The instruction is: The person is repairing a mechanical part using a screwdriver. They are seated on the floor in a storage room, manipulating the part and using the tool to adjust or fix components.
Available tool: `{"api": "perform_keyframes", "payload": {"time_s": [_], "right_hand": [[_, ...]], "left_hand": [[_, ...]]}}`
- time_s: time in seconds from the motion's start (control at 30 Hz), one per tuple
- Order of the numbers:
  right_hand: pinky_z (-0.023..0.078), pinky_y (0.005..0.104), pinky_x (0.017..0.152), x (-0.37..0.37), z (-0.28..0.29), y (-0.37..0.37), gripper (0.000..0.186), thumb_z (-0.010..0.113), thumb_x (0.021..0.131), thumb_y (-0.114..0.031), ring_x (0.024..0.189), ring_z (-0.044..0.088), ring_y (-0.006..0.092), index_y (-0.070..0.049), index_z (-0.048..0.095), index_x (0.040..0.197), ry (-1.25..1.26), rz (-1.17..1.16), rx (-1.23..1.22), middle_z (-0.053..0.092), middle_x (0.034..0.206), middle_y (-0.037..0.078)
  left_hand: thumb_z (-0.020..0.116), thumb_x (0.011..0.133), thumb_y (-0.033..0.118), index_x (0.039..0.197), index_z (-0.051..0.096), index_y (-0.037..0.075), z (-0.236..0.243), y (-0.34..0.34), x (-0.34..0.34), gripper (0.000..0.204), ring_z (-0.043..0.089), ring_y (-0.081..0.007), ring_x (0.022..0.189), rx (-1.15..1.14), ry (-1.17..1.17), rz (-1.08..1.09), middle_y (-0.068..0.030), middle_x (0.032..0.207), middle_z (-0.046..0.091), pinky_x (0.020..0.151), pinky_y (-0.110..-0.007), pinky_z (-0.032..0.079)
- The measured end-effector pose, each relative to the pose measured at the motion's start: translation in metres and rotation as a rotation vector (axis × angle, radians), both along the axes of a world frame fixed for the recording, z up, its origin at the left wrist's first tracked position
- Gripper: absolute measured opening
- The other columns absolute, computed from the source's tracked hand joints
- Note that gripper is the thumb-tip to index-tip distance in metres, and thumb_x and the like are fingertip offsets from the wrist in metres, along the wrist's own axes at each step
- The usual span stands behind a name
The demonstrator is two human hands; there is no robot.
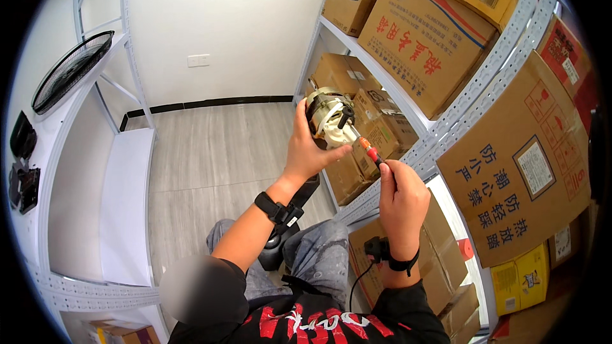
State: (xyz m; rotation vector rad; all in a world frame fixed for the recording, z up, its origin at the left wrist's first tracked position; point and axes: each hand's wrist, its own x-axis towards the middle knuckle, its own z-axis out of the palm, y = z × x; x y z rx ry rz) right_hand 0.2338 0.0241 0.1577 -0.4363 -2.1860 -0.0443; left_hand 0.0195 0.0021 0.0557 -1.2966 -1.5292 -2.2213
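My left hand grips a small motor assembly with a metal body, a cream plastic housing and a black knob, held up in the middle of the view. A screwdriver with a red and black handle is in my right hand, closed round its grip. Its metal shaft points up-left and meets the lower right of the housing; whether the tip sits on a screw I cannot tell.
Metal shelving with cardboard boxes lines the right. More boxes stand low beside me. On the left shelves are a black fan grille and black plastic parts. A white wall faces me.
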Motion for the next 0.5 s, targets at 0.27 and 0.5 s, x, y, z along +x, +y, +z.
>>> {"api": "perform_keyframes", "payload": {"time_s": [0.27,0.5], "right_hand": [[0.052,0.0388,0.062,-0.001,0.004,-0.005,0.025,0.079,0.085,-0.007,0.073,0.066,0.0294,-0.003,0.067,0.106,0.016,0.025,-0.076,0.061,0.085,0.011],[0.053,0.0396,0.062,-0.013,0.007,-0.014,0.024,0.08,0.083,-0.006,0.073,0.066,0.0301,-0.003,0.068,0.104,0.044,0.054,-0.138,0.064,0.092,0.012]], "left_hand": [[0.095,0.066,0.045,0.153,0.021,-0.002,-0.004,0.001,-0.003,0.124,0.056,-0.0339,0.132,-0.005,0.043,0.048,-0.0219,0.145,0.048,0.108,-0.042,0.048],[0.096,0.066,0.045,0.153,0.022,-0.002,-0.001,-0.001,-0.004,0.123,0.057,-0.0331,0.13,0.016,-0.003,-0.009,-0.0213,0.144,0.05,0.107,-0.042,0.049]]}}
